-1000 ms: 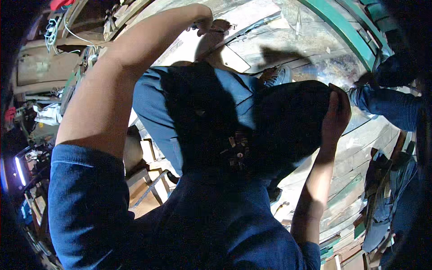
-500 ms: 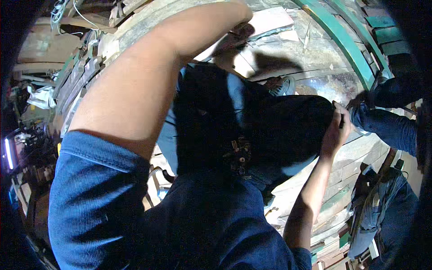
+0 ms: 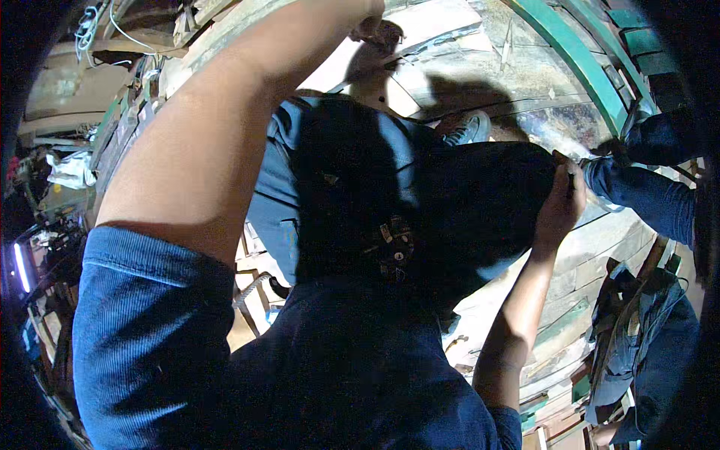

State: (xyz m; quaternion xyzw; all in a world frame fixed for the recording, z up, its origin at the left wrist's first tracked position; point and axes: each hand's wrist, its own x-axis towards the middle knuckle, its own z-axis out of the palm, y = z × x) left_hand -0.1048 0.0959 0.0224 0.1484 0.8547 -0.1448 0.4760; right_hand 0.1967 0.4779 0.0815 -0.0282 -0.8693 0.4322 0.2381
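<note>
My left arm reaches forward to the upper edge. My left hand [image 3: 369,21] is partly cut off there, its fingers shadowed and mostly hidden, over a pale flat board [image 3: 442,26]. Whether it holds anything does not show. My right hand [image 3: 562,201] is at the bent knee of my dark trousers [image 3: 480,195], its fingers curled. A small dark shape shows between thumb and fingers; I cannot make out what it is. Beyond the knee, my grey shoe [image 3: 472,129] rests on the worn wooden planks [image 3: 540,82].
A long green beam [image 3: 577,60] curves along the upper right. Another person's dark-clothed limbs [image 3: 645,206] come in at the right, close to my right hand. Dark and grey cloth [image 3: 615,360] hangs at the lower right. Stacked wood pieces [image 3: 124,142] and a white bag [image 3: 71,171] lie left.
My left hand and forearm have shifted left and up toward the upper edge. My right hand stays at the knee. A bright hazy streak now shows near the knee.
</note>
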